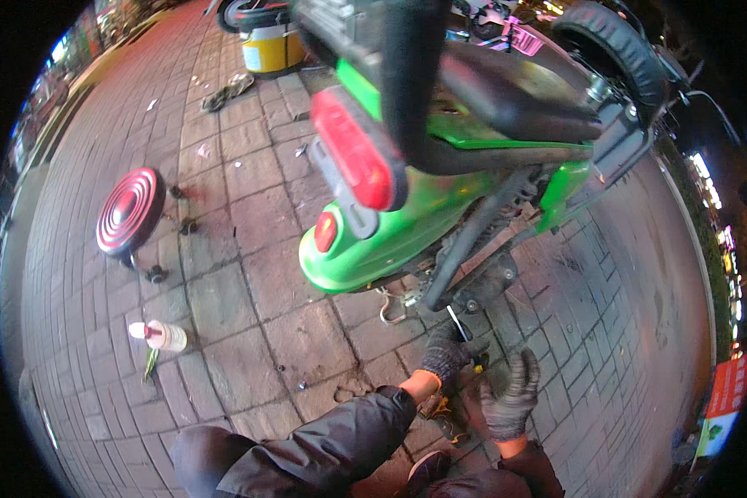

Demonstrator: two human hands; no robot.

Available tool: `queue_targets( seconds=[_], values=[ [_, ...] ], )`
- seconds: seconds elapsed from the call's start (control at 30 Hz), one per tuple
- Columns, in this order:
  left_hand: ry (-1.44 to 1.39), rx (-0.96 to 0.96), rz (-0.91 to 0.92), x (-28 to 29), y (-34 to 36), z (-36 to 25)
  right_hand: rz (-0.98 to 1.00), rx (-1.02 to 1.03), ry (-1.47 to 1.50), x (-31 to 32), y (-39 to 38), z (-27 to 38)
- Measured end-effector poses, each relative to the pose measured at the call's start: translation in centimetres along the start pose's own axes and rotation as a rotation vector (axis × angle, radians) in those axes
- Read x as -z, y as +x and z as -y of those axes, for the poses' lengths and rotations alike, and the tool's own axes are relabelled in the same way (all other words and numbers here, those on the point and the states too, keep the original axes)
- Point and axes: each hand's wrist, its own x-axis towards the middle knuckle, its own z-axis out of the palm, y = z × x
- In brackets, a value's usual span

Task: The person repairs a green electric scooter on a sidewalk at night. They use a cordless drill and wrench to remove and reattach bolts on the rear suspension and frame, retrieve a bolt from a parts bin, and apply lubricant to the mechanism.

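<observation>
A green electric scooter (407,224) with a black seat (515,95) and a red tail light (353,149) fills the middle and upper right. Just below its dark lower frame, my left hand (446,355), in a dark knitted glove, is closed around what looks like a screwdriver (454,318). The tool's thin bright shaft points up toward the scooter's underside, and a bit of yellow shows beside the fingers. To the right, my right hand (510,396), in a grey glove, is raised with its fingers stretched out, holding nothing. A pale cable (388,307) hangs from the scooter.
A round red-and-black stool (130,212) on casters stands at left. Nearer lies a white bottle with a red neck (164,335). A yellow bucket (272,51) and a crumpled cloth (227,93) are farther off. Yellow-and-black items (444,412) lie between my arms on the paving.
</observation>
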Motion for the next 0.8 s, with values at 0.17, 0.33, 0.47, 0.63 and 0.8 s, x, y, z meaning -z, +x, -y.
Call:
queue_targets(
  seconds=[0.17,0.33,0.47,0.63,0.8],
  values=[
    [-0.053,-0.092,0.23,0.7,0.3,0.9,0.304,-0.541,0.705,-3.2,1.3,1.4],
    [-0.087,0.056,0.262,0.6,1.4,2.8,0.527,-1.553,1.585,-1.3,1.8,2.2],
    [0.105,-0.147,-0.091,-0.6,1.4,4.2,0.105,-0.692,0.896,0.4,0.8,2.4],
    [0.1,-0.097,0.146,0.2,0.8,3.3,0.201,-1.031,1.548,-3.3,-1.3,0.1],
    [-0.081,0.147,0.395,2.7,0.7,1.1,0.431,-1.235,2.159,-6.5,-1.7,-0.8]
  ],
)
